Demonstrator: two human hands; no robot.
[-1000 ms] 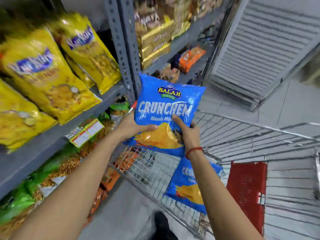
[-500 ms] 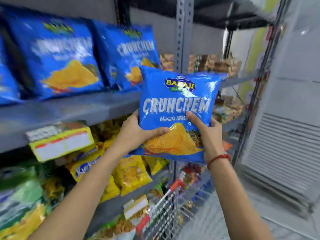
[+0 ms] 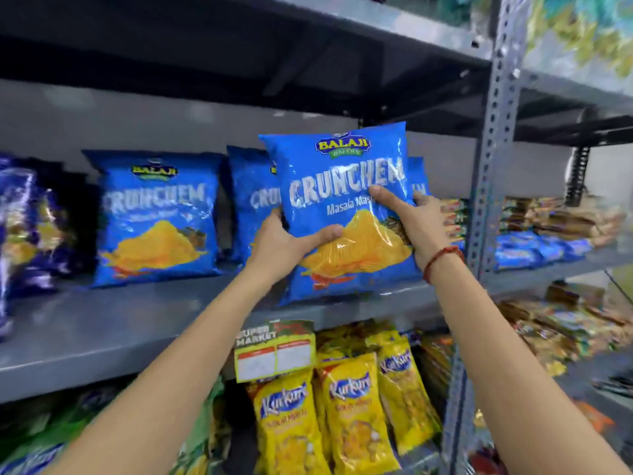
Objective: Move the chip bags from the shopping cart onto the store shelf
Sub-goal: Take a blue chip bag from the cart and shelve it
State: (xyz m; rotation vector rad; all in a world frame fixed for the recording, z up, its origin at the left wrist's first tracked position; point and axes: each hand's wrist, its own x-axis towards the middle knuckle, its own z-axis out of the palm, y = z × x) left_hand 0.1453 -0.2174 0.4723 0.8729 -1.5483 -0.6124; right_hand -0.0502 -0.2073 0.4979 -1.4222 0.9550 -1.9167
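Note:
I hold a blue Crunchem chip bag upright with both hands, at the front edge of the grey store shelf. My left hand grips its lower left side, thumb across the front. My right hand grips its right side, with a red thread on the wrist. Behind it stands another blue Crunchem bag, partly hidden, and a third blue bag stands further left on the same shelf. The shopping cart is out of view.
A grey perforated upright post bounds the shelf bay on the right. Dark blue bags sit at the far left. Yellow Kurkure bags fill the shelf below, under a price tag. The shelf above overhangs.
My view has swung up from the cart to the shelf. Both hands have raised the blue bag to the shelf with the other Crunchem bags.

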